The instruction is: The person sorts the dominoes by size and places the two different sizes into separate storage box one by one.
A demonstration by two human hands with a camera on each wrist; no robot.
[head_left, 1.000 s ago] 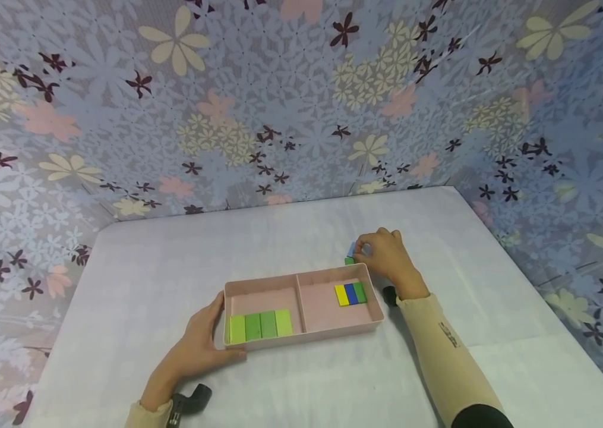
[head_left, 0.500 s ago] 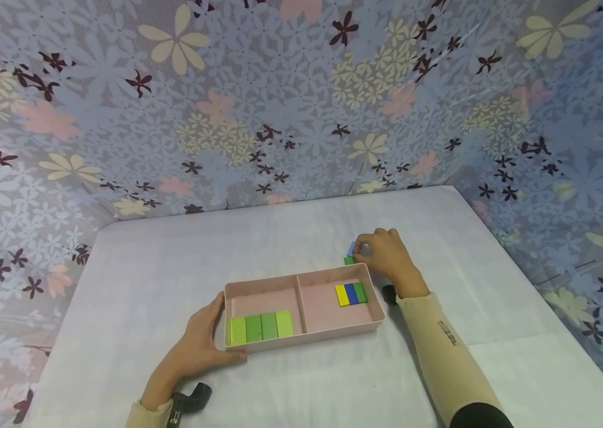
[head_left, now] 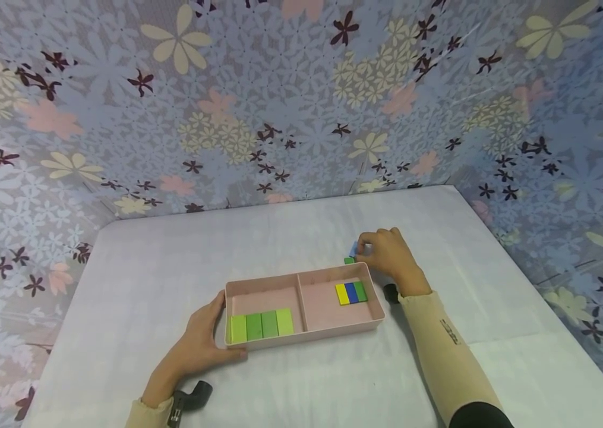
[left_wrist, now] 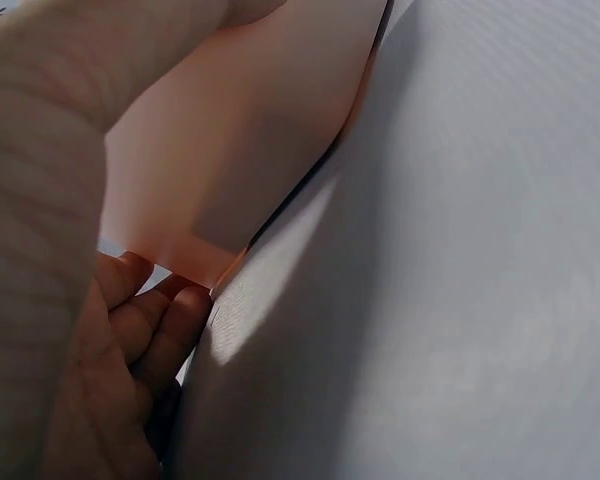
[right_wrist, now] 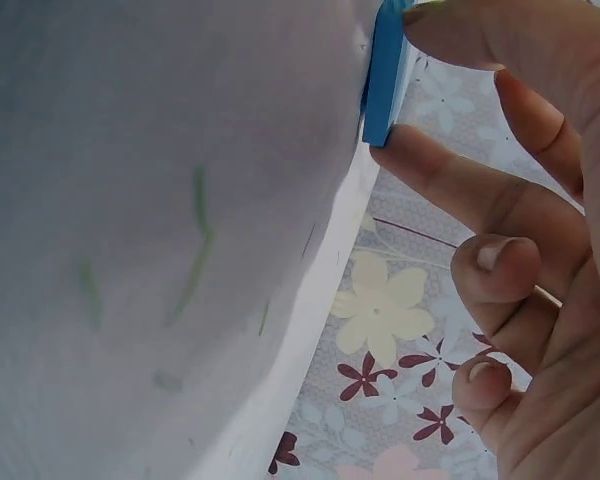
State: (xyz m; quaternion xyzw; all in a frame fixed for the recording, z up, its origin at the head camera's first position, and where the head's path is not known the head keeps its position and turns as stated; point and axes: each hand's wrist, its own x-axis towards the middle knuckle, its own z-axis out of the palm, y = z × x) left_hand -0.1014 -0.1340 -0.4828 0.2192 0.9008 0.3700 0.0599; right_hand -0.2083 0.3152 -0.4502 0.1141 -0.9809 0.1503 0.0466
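My left hand [head_left: 199,342] grips the left end of a pink two-compartment tray [head_left: 301,302], thumb along its front wall and fingers round its side. In the left wrist view, fingertips [left_wrist: 185,310] touch the tray's lower edge. Just beyond the tray's back right corner, my right hand [head_left: 387,255] pinches a small blue block [right_wrist: 384,75] between thumb and index finger, and the other fingers are curled. The block seems to be at the tabletop. Beside it, against the tray's back wall, a green block [head_left: 349,260] shows in part.
Light and mid green blocks [head_left: 261,325] line the front of the left compartment. A yellow, a blue and a green block [head_left: 351,293] sit side by side in the right one. White cloth [head_left: 301,386] covers the table, and flowered fabric [head_left: 301,119] rises behind it.
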